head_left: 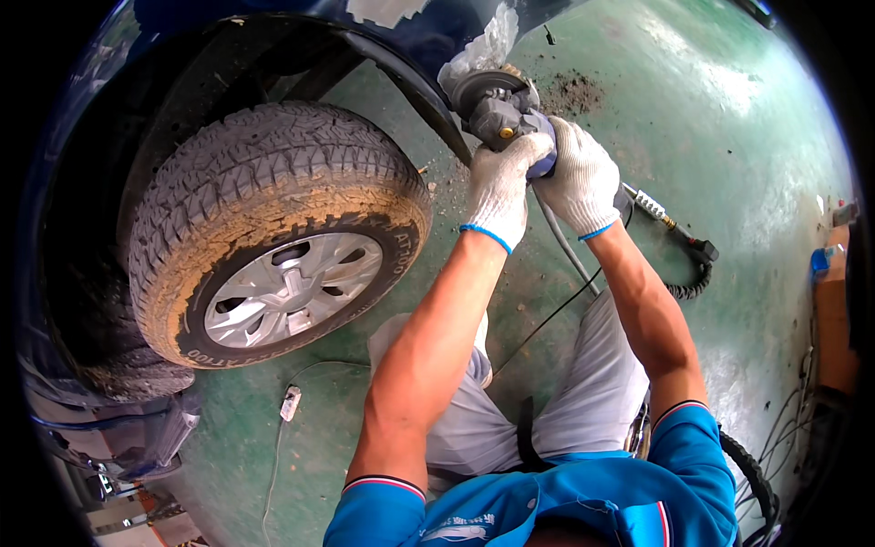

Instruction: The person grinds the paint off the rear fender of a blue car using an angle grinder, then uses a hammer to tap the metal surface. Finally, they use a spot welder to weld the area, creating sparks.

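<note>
Both my hands wear white knit gloves with blue cuffs. Between them is an angle grinder (508, 120) with a dark disc guard and a blue body. My left hand (501, 187) is closed around its near left side, thumb laid along the body. On the tool's right side, my right hand (576, 173) is wrapped round it. The disc end is up against the lower edge of a dark blue vehicle panel (428, 46), at a pale, stripped patch (485, 50). The exact contact of the disc is hidden by the tool head.
A muddy tire (283, 128) on a silver wheel stands to the left under the wheel arch. Dark debris (572, 93) lies on the green floor (711, 118) beyond my hands. An air hose with a metal coupling (649, 202) lies at right; a white cable connector (291, 403) lies lower left.
</note>
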Action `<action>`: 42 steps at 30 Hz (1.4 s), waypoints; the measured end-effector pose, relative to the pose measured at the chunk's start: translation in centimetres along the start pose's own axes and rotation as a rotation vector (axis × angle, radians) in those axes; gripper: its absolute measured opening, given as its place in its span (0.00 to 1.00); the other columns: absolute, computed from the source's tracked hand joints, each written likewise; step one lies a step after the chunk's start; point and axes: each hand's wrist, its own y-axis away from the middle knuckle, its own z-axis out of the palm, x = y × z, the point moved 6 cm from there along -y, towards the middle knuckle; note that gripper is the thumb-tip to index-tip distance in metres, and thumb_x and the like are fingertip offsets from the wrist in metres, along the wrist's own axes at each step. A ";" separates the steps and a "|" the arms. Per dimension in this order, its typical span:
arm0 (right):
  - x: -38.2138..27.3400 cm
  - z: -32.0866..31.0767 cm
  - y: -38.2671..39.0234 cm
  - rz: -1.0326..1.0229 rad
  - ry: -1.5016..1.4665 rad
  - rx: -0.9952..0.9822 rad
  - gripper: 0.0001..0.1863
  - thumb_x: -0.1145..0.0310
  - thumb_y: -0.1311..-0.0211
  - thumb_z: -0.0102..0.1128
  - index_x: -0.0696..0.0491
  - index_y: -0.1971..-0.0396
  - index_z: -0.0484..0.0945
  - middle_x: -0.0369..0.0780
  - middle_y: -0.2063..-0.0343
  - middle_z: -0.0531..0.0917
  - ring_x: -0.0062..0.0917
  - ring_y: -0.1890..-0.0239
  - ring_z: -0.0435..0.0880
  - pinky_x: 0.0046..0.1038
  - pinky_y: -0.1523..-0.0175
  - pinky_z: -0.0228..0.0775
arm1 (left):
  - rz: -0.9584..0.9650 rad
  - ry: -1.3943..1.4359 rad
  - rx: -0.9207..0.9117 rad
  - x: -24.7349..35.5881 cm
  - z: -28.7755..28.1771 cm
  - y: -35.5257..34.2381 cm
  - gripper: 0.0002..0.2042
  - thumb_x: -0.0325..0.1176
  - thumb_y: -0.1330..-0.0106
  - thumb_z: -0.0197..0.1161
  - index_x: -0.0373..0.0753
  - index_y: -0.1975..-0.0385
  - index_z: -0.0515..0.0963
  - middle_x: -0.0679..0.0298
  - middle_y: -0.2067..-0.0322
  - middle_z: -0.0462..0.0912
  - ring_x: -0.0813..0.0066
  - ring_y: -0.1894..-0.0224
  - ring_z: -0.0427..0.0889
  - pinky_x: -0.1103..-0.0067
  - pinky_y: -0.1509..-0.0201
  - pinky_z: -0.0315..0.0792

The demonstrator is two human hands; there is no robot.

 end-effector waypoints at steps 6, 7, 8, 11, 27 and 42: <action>0.3 0.4 0.6 0.046 -0.032 -0.059 0.34 0.60 0.55 0.79 0.50 0.44 0.79 0.43 0.53 0.87 0.41 0.50 0.87 0.39 0.47 0.80 | -0.039 -0.034 0.039 -0.5 -0.4 -0.1 0.24 0.29 0.42 0.76 0.31 0.46 0.79 0.62 0.52 0.83 0.72 0.51 0.82 0.75 0.41 0.75; 0.2 0.3 0.7 0.066 -0.046 -0.058 0.34 0.60 0.55 0.79 0.49 0.44 0.79 0.43 0.53 0.87 0.41 0.50 0.87 0.39 0.47 0.80 | -0.046 -0.062 0.041 -0.5 -0.4 -0.2 0.24 0.30 0.42 0.76 0.30 0.46 0.79 0.61 0.52 0.83 0.72 0.50 0.82 0.75 0.41 0.75; 0.4 0.6 0.7 0.072 -0.053 -0.065 0.34 0.58 0.54 0.79 0.49 0.44 0.79 0.43 0.53 0.87 0.41 0.50 0.88 0.38 0.47 0.81 | -0.036 -0.103 0.060 -0.4 -0.6 -0.2 0.25 0.31 0.42 0.77 0.30 0.46 0.78 0.60 0.51 0.83 0.72 0.50 0.83 0.75 0.41 0.75; 0.4 0.6 0.9 0.141 -0.196 -0.071 0.34 0.58 0.55 0.78 0.49 0.45 0.78 0.42 0.54 0.87 0.39 0.53 0.88 0.36 0.49 0.81 | -0.007 -0.240 0.079 0.1 0.0 0.0 0.26 0.34 0.41 0.78 0.29 0.45 0.79 0.60 0.49 0.84 0.72 0.49 0.83 0.75 0.40 0.75; 1.3 2.5 0.4 0.220 -0.456 -0.067 0.31 0.52 0.46 0.75 0.49 0.43 0.77 0.48 0.59 0.88 0.44 0.56 0.89 0.40 0.51 0.81 | 0.245 -0.641 0.028 2.7 2.7 0.9 0.16 0.31 0.38 0.76 0.33 0.52 0.85 0.63 0.55 0.89 0.76 0.55 0.87 0.74 0.46 0.79; 0.2 -2.0 -1.6 0.382 -0.413 -0.077 0.25 0.52 0.40 0.70 0.54 0.52 0.76 0.52 0.64 0.87 0.50 0.61 0.89 0.44 0.56 0.81 | 0.310 -0.437 -0.101 3.9 5.5 1.7 0.21 0.25 0.34 0.74 0.29 0.43 0.75 0.58 0.45 0.83 0.72 0.45 0.82 0.74 0.34 0.73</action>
